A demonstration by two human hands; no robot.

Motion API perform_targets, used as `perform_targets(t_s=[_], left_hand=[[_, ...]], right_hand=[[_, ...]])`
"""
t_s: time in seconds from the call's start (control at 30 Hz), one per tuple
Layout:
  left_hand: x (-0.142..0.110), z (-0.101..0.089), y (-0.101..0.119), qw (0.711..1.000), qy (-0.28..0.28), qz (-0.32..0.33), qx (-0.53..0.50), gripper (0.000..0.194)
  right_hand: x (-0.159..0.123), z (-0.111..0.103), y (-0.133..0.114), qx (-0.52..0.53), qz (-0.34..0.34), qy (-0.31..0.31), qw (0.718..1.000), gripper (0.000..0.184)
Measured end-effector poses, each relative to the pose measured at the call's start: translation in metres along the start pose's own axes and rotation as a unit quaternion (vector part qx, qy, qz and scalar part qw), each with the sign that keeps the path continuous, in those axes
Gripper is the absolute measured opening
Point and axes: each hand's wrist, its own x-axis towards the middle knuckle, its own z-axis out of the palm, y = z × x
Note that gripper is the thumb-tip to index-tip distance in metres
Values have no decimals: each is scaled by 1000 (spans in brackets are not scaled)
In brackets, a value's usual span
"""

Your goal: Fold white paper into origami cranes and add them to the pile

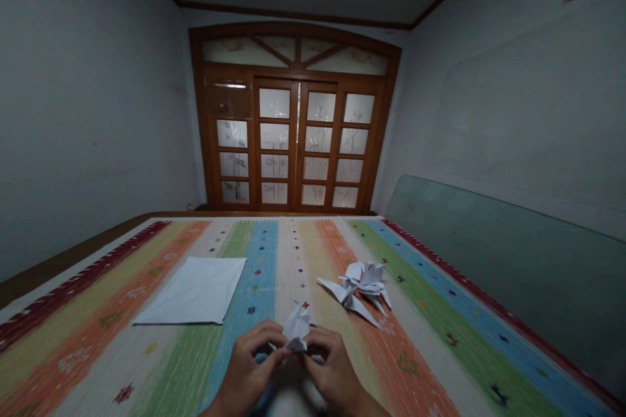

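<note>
A small folded white paper piece (297,328) stands upright between my two hands, close to the near edge of the table. My left hand (255,357) pinches its lower left side between thumb and fingers. On the other side, my right hand (328,358) grips its lower right part in the same way. The lower part of the folded paper is hidden by my fingers. To the right and farther off lies a pile of folded white paper figures (360,285) with pointed tips. On the left rests a stack of flat white paper sheets (198,290).
A striped, colourful tablecloth (288,254) covers the table. Along the right side runs a pale green panel (489,241) against the wall. Beyond the far edge are wooden doors (296,143) with patterned glass panes.
</note>
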Motion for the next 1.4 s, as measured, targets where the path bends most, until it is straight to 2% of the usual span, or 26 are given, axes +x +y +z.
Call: perform_targets(t_s=[0.23, 0.37, 0.57, 0.77, 1.1, 1.4], left_hand=[[0, -3, 5, 999, 0, 27, 22, 11], [-1, 0, 1, 998, 14, 53, 9, 10], [-1, 2, 2, 998, 20, 53, 7, 9], [-1, 4, 8, 999, 40, 5, 0, 7], [-2, 4, 8, 997, 47, -59, -5, 5], [-4, 5, 1, 996, 52, -66, -15, 4]], right_hand=[[2, 1, -14, 14, 5, -11, 1000, 21], [2, 2, -11, 6, -5, -6, 1000, 26], [0, 2, -5, -16, -8, -5, 1000, 25], [-1, 2, -5, -22, -18, -2, 1000, 15], [0, 1, -10, -9, -25, -21, 999, 14], [-2, 1, -10, 11, 3, -32, 999, 8]])
